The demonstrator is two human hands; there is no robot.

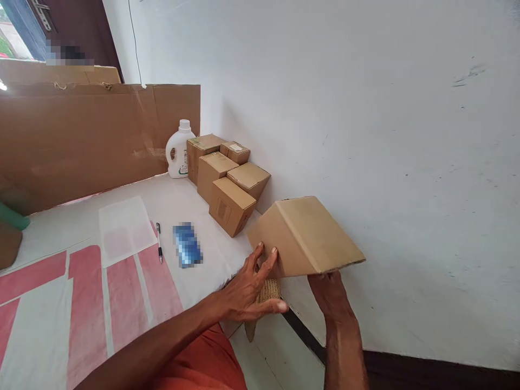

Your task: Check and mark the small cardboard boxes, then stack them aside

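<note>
A tilted cardboard box (304,235) is gripped from beneath by the right hand (331,292), while the left hand (254,292), fingers spread, is pressed against its near-left face.

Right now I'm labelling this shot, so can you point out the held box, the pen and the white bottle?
held box (312,233), head view, on its top face.
pen (159,242), head view, on the middle of its barrel.
white bottle (177,154), head view, on its body below the cap.
</note>
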